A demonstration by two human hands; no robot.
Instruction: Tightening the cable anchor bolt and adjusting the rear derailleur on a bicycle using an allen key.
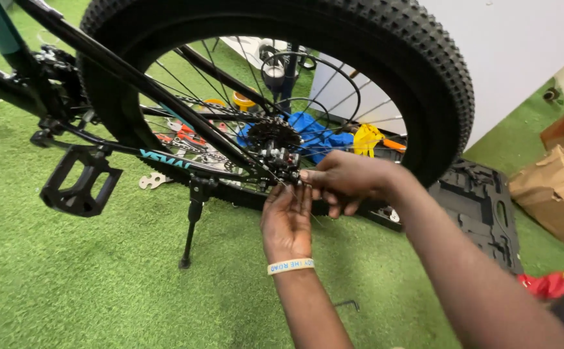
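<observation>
Both hands meet at the rear derailleur (280,161) of the bicycle, just below the sprocket cluster (273,132) at the hub of the knobby rear wheel (424,84). The left hand (286,220), with a pale wristband (290,265), has its fingers raised against the mechanism, seemingly pinching a thin cable; whether it truly grips is hard to tell. The right hand (346,181) is curled, its fingertips pressed to the same spot from the right. Judging from this, the adjustment is mid-way: the wheel is mounted, the bicycle rests on its kickstand (192,223), and fingers are on the part.

Left of this hangs a black pedal (80,181). A small bent hex key (348,303) lies on the green turf (68,291) near the forearms. To the right sits an open black moulded tool case (482,207), and beyond it crumpled brown paper packaging (553,194). Far behind the spokes lie blue and yellow cloths (333,139). A red wrapper (553,283) shows at the near right.
</observation>
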